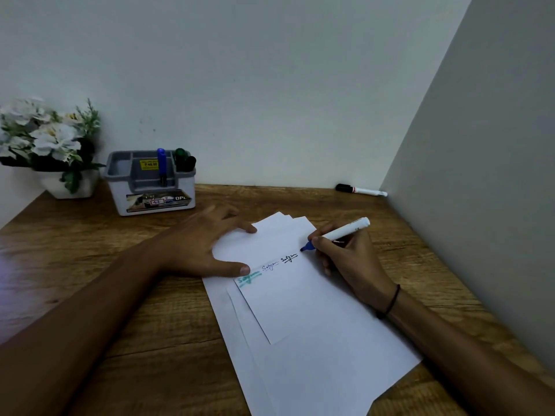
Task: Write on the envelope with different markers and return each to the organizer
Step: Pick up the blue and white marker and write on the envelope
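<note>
A white envelope [288, 298] lies on top of several white sheets on the wooden desk [90, 250]. Three written words run along its upper edge: one teal, one blue, one dark. My right hand [345, 259] grips a white marker with a blue tip [339, 233], and the tip touches the envelope just right of the dark word. My left hand [207, 244] lies flat with fingers spread, pressing the envelope's left end. The grey organizer [150, 183] stands at the back left and holds a blue pen [162, 166], a green-capped marker [180, 156] and a black-capped marker [189, 163].
A black-capped white marker [360, 190] lies at the back right by the grey side wall [480, 175]. A white pot of white flowers [51, 145] stands at the far left beside the organizer. The back wall closes off the desk.
</note>
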